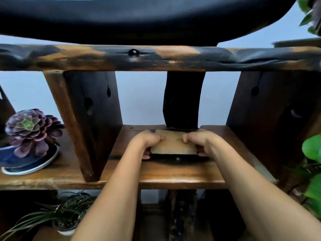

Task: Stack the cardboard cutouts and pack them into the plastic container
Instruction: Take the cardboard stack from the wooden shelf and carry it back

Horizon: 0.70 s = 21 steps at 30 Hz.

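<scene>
A flat stack of brown cardboard cutouts (173,144) lies in the middle bay of a wooden shelf (173,174). My left hand (150,142) grips its left edge, fingers curled over the top and thumb beneath. At the right edge my right hand (199,140) holds it the same way. Under the cardboard a dark, low shape (177,158) shows, which may be the plastic container; I cannot tell for certain.
A purple succulent (31,131) in a blue dish (29,164) stands in the left bay. Thick dark wooden uprights (90,122) wall the middle bay on both sides. Green leaves (312,153) hang at the right. Grassy potted plants (66,214) sit on the shelf below.
</scene>
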Each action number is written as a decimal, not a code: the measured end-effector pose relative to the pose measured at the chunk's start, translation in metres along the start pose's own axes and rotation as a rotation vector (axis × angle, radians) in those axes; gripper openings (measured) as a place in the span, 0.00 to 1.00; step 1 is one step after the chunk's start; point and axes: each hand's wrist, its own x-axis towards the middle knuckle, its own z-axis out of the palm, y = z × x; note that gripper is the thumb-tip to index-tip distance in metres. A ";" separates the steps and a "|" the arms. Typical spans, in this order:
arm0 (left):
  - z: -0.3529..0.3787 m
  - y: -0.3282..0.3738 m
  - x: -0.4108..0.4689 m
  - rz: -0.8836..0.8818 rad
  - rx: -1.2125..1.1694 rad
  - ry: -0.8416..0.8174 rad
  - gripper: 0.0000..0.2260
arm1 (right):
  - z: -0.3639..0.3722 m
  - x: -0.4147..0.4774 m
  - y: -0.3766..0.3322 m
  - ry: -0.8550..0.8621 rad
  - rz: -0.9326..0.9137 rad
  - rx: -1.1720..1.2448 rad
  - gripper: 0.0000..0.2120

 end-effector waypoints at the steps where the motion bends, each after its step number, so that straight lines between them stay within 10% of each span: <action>1: 0.001 0.001 -0.001 -0.006 -0.059 -0.019 0.18 | 0.002 -0.001 -0.001 -0.009 -0.010 0.092 0.20; 11: 0.030 -0.014 -0.004 0.198 -0.748 0.136 0.46 | 0.025 -0.019 0.026 0.081 -0.375 0.669 0.25; 21: 0.041 -0.028 0.006 0.216 -0.704 0.405 0.23 | 0.037 -0.027 0.026 0.156 -0.307 0.620 0.28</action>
